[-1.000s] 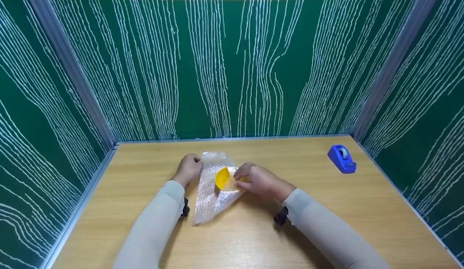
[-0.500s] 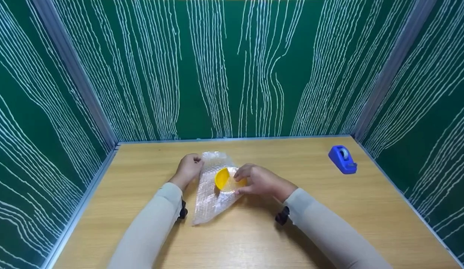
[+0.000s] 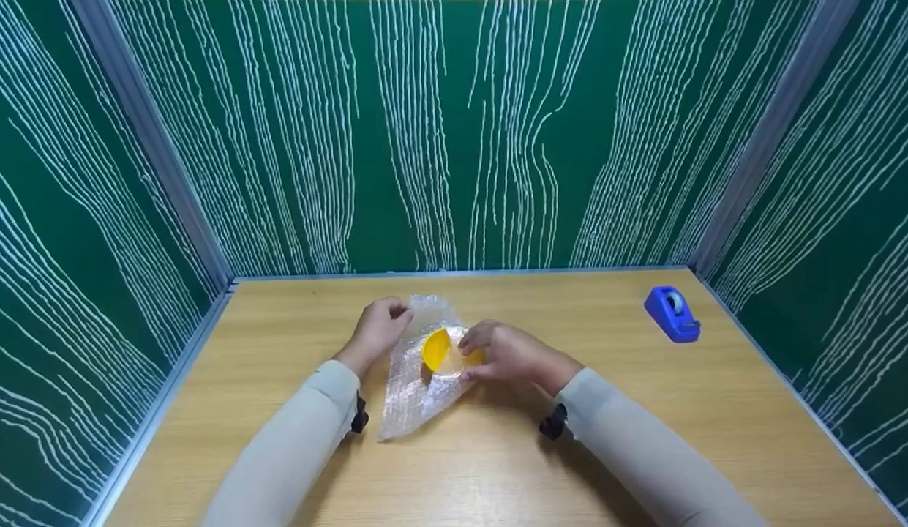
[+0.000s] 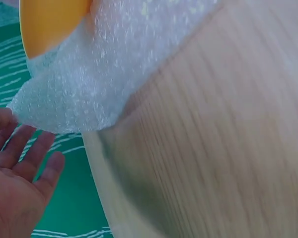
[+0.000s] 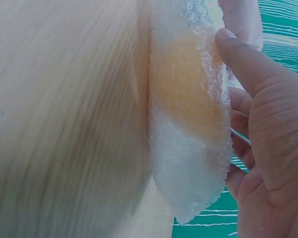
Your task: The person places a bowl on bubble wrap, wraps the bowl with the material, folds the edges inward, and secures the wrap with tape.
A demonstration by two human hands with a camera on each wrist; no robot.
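Observation:
A sheet of bubble wrap point(image 3: 407, 402) lies on the table with a yellow bowl point(image 3: 434, 350) on it. One flap of the wrap is folded over the bowl's right side, so only its left part shows bare. My left hand point(image 3: 377, 331) pinches the far left edge of the sheet between thumb and forefinger. In the left wrist view its other fingers point(image 4: 37, 153) are spread loosely below the raised corner. With thumb and fingers on either side, my right hand point(image 3: 513, 354) holds the flap against the bowl. The right wrist view shows the bowl blurred through the wrap point(image 5: 188, 168).
A blue tape dispenser point(image 3: 672, 315) with a roll in it stands at the far right of the wooden table point(image 3: 454, 476). Green panels point(image 3: 483, 146) with white wavy lines enclose the table at the back and both sides.
My left hand has shifted slightly to the right, bringing the far left edge of the bubble wrap along. My right hand has spread its thumb a little and otherwise stays on the bowl.

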